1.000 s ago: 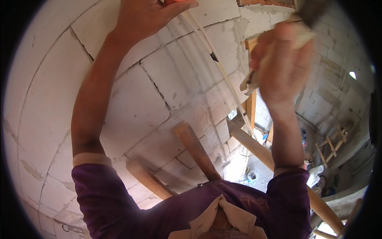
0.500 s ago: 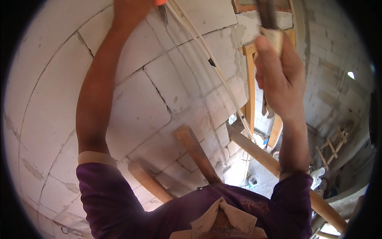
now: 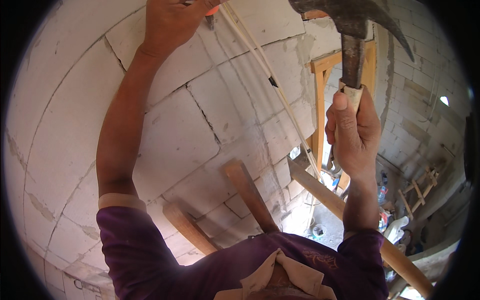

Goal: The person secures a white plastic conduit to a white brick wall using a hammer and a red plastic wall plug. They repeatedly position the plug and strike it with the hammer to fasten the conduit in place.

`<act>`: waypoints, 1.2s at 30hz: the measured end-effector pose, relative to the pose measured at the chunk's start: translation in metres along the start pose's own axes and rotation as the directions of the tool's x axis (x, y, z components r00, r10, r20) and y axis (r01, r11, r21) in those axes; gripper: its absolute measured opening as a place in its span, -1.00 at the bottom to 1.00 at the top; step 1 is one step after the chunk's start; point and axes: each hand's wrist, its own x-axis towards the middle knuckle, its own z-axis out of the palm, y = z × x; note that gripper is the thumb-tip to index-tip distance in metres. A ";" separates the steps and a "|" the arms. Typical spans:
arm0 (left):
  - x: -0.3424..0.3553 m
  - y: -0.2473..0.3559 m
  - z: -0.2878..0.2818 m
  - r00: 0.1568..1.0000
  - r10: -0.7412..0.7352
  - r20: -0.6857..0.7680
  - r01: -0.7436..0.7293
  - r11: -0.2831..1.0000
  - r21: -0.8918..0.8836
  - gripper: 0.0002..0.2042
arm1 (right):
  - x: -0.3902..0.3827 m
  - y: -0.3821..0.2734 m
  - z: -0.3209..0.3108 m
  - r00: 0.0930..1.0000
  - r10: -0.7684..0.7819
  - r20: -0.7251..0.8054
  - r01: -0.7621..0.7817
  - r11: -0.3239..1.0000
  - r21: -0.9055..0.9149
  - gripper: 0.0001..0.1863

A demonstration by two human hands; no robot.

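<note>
In my right hand [image 3: 354, 131] is a claw hammer [image 3: 353, 57], gripped round its pale handle and held upright. Its dark metal head, with the curved claw to the right, reaches the top edge. My left hand [image 3: 172, 25] is raised against the block wall at the upper left, its fingertips partly cut off by the picture's edge. Out of its grip shows an orange tool [image 3: 212, 11] with a short dark metal tip; the rest is hidden, so its exact kind cannot be made out. Pale conduits [image 3: 260, 57] run down the wall beside it.
The wall [image 3: 175, 130] of large pale blocks fills the left and middle. Wooden beams [image 3: 247, 192] stick out below my arms, and a long pole [image 3: 320, 187] slants under my right arm. A wooden frame [image 3: 319, 110] stands behind the hammer. Far below are a bucket [image 3: 318, 230] and a small wooden ladder [image 3: 419, 192].
My right hand has come down slightly, and the hammer's head, earlier blurred and mostly out of view, now shows. My left hand sits slightly lower and further right in the picture.
</note>
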 end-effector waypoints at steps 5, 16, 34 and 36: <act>-0.001 0.005 0.005 0.996 -0.042 0.073 0.049 0.993 -0.104 -0.60 | 0.003 0.001 0.009 0.998 0.061 -0.002 -0.061 0.998 0.024 -0.61; -0.002 0.017 0.010 0.995 0.068 0.077 -0.073 0.995 0.061 -0.61 | 0.058 -0.016 0.016 0.920 -0.337 -0.199 0.340 0.940 -0.018 -0.66; -0.008 0.003 0.014 0.994 0.109 0.017 -0.110 0.989 0.101 -0.56 | 0.082 -0.031 0.024 0.966 -0.191 -0.175 0.205 0.977 0.066 -0.71; -0.005 0.006 0.024 0.996 0.091 0.025 -0.093 0.992 0.082 -0.56 | 0.079 -0.015 0.030 0.928 -0.310 -0.204 0.313 0.949 -0.018 -0.68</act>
